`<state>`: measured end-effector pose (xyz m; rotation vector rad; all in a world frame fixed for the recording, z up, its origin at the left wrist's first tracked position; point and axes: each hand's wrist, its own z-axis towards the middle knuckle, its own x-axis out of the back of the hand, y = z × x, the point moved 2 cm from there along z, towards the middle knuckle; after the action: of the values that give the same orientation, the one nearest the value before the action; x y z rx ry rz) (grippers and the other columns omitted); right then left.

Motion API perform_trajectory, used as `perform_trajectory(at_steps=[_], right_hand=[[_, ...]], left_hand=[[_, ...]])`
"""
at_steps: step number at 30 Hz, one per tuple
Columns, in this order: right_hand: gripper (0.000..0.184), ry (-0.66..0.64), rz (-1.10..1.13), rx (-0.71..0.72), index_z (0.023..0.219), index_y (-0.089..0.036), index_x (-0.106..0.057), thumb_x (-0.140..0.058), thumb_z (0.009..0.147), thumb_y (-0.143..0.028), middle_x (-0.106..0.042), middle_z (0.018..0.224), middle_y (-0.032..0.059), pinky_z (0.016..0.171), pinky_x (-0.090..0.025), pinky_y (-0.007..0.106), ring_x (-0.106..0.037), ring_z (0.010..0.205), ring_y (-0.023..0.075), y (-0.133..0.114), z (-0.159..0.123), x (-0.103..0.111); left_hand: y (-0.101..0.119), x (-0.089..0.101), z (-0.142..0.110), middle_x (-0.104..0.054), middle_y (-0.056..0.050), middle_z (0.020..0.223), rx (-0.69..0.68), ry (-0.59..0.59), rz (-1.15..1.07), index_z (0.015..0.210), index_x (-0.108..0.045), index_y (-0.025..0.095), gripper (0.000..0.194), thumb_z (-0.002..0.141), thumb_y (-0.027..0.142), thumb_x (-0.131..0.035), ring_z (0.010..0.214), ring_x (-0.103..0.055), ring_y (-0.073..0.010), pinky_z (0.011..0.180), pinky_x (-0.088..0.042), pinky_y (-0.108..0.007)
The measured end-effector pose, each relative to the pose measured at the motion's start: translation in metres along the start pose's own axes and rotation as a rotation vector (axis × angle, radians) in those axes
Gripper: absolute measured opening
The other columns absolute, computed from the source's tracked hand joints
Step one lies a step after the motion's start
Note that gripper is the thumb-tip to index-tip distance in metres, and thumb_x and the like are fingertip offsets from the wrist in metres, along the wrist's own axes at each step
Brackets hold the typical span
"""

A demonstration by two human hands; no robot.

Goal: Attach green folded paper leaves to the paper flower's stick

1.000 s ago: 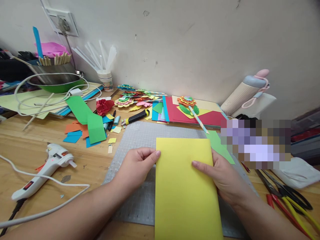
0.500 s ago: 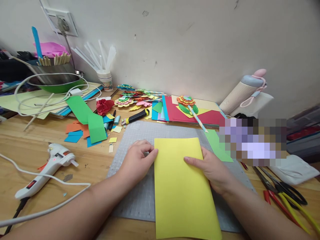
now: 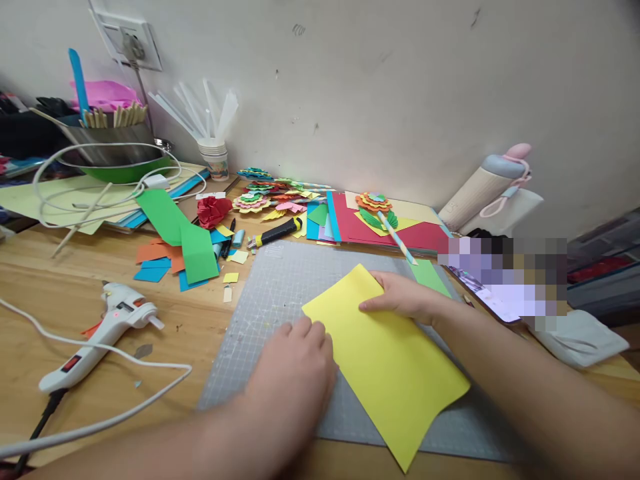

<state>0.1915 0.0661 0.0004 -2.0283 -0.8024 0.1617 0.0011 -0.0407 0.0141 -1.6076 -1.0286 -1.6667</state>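
Note:
A sheet of yellow paper lies slanted over the grey cutting mat, its lower right edge curving up a little. My right hand grips the sheet near its upper right edge, thumb on top and fingers behind. Against the left edge of the paper is my left hand, blurred, with curled fingers overlapping that edge. Its thumb is hidden, so what it holds, if anything, does not show.
A white hot glue gun and its cable lie left. Behind the mat are a black and yellow utility knife, green paper strips, a red crepe flower and a layered paper flower. A phone lies right.
The yellow paper has turned from upright to slanted, its top tipping left and its bottom swinging right. My left hand has moved down and curled; my right hand has shifted slightly up and left.

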Motion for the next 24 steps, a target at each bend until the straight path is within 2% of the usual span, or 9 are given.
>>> perform_trajectory(at_steps=[3,4,9,14,24], right_hand=[[0.035,-0.036,-0.04,-0.015,0.098,-0.02,-0.053,-0.07,0.067,-0.023,-0.069,0.093,0.0057,0.06,-0.055,0.033,-0.068,0.078,0.0252,-0.001,0.002,0.002],[0.035,-0.047,-0.051,-0.016,0.098,-0.02,-0.052,-0.069,0.068,-0.023,-0.069,0.094,0.0058,0.061,-0.055,0.033,-0.068,0.079,0.0252,-0.002,0.002,0.003],[0.035,-0.089,-0.077,-0.011,0.098,-0.02,-0.051,-0.068,0.068,-0.022,-0.068,0.096,0.0059,0.064,-0.056,0.034,-0.067,0.081,0.0253,-0.003,0.004,0.006],[0.035,-0.103,-0.088,-0.013,0.098,-0.019,-0.05,-0.068,0.068,-0.021,-0.068,0.096,0.0066,0.063,-0.055,0.032,-0.067,0.08,0.0245,-0.005,0.007,0.007],[0.035,-0.121,-0.097,-0.021,0.099,-0.02,-0.049,-0.068,0.069,-0.02,-0.067,0.097,0.0057,0.064,-0.055,0.033,-0.067,0.082,0.0248,-0.006,0.006,0.005]], left_hand=[[0.008,-0.012,-0.009,-0.062,-0.01,0.077,0.031,-0.092,0.103,0.114,-0.057,0.012,0.032,0.084,0.017,-0.047,0.072,-0.057,-0.0237,0.057,-0.042,-0.033],[0.009,-0.013,-0.01,-0.061,-0.009,0.075,0.042,-0.113,0.119,0.116,-0.055,0.011,0.034,0.084,0.015,-0.046,0.07,-0.057,-0.0237,0.057,-0.043,-0.033],[0.004,-0.006,-0.012,-0.059,-0.008,0.074,0.042,-0.216,0.114,0.09,-0.059,0.015,0.023,0.078,0.006,-0.043,0.067,-0.057,-0.023,0.057,-0.043,-0.033],[0.001,-0.003,-0.011,-0.059,-0.008,0.078,0.055,-0.248,0.131,0.105,-0.054,0.017,0.035,0.073,0.005,-0.045,0.068,-0.057,-0.0231,0.057,-0.043,-0.032],[-0.001,0.0,-0.007,-0.059,-0.008,0.077,0.051,-0.285,0.094,0.103,-0.053,0.017,0.034,0.073,0.005,-0.043,0.067,-0.058,-0.0255,0.055,-0.045,-0.036]])
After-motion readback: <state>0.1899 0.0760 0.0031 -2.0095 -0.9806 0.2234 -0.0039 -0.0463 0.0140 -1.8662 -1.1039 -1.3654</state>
